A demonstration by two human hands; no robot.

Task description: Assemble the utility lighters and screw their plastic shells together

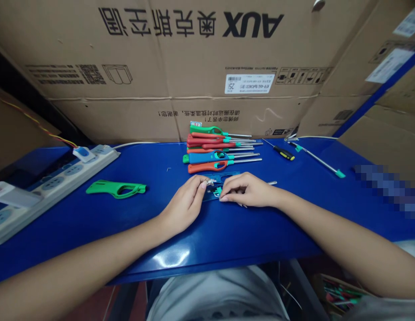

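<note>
My left hand (184, 203) is closed in a pinch on a small whitish part (211, 182) at its fingertips. My right hand (247, 189) has its fingers bent together beside a small teal piece (217, 191); whatever they grip is hidden. Under and between both hands lies a blue gas lighter body (220, 178), partly covered. A metal tube tip (273, 183) shows beyond my right hand. Off to the left rests a green lighter shell (102, 188) with a trigger loop.
Several lighters (207, 157) in red, orange, blue and green are stacked behind my hands. A black-and-yellow screwdriver (283, 152) and a metal tube (319, 161) with teal ends lie at right. A power strip (65, 178) runs along the left; a cardboard wall (143, 89) stands behind.
</note>
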